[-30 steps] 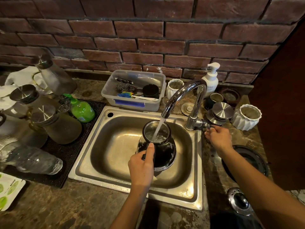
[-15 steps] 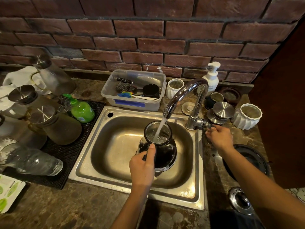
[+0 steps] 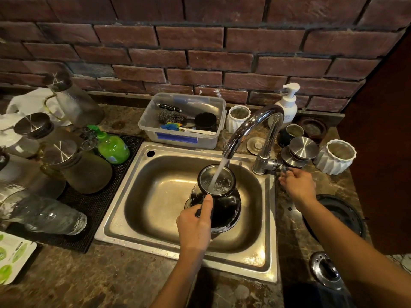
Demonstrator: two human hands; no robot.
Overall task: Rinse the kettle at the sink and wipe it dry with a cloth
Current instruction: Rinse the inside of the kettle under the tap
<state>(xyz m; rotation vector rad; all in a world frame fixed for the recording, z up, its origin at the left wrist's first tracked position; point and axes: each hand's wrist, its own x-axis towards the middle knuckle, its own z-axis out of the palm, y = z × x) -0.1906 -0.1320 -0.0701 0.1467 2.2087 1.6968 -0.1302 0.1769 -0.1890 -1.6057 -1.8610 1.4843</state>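
A dark, round-bellied kettle (image 3: pixel 224 203) with an open top hangs inside the steel sink (image 3: pixel 160 218), under the chrome tap (image 3: pixel 255 125). Water streams from the spout into the kettle's mouth, and foam clings to its sides. My left hand (image 3: pixel 195 221) grips the kettle by its black handle, thumb on top. My right hand (image 3: pixel 298 185) rests on the tap's side lever at the sink's right rim. White cloth (image 3: pixel 29 101) lies at the far left behind the glass jugs.
Several glass jugs (image 3: pixel 77 165) with steel lids stand on a black mat left of the sink, with a green soap bottle (image 3: pixel 112 147). A plastic tub (image 3: pixel 184 121) of scrubbers sits behind the sink. White pots, lids and a pump bottle (image 3: pixel 287 103) crowd the right rear counter.
Hardly anything differs. Water keeps running into the kettle, which my left hand holds in the same spot; my right hand stays at the tap lever.
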